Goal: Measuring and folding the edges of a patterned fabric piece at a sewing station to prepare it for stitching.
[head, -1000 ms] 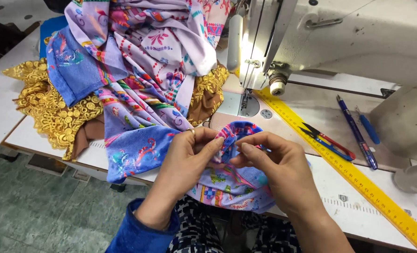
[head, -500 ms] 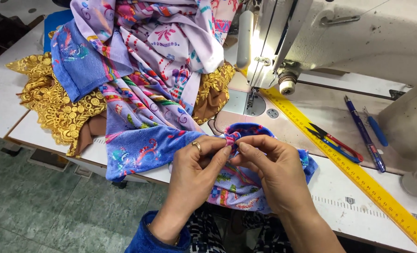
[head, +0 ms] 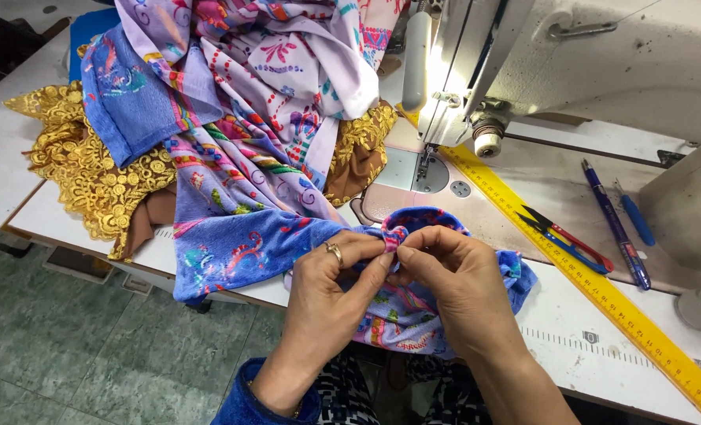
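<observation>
My left hand [head: 331, 287] and right hand [head: 460, 287] both pinch the blue printed cloth [head: 232, 244], seemingly a folded edge.

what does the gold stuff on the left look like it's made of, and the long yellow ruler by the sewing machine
The gold fabric looks like metallic lace: open scalloped edges, raised round motifs, a dull shine. The yellow ruler looks like stiff painted metal or plastic; it lies flat and straight with a smooth matte face, and which of the two is unclear.
</observation>
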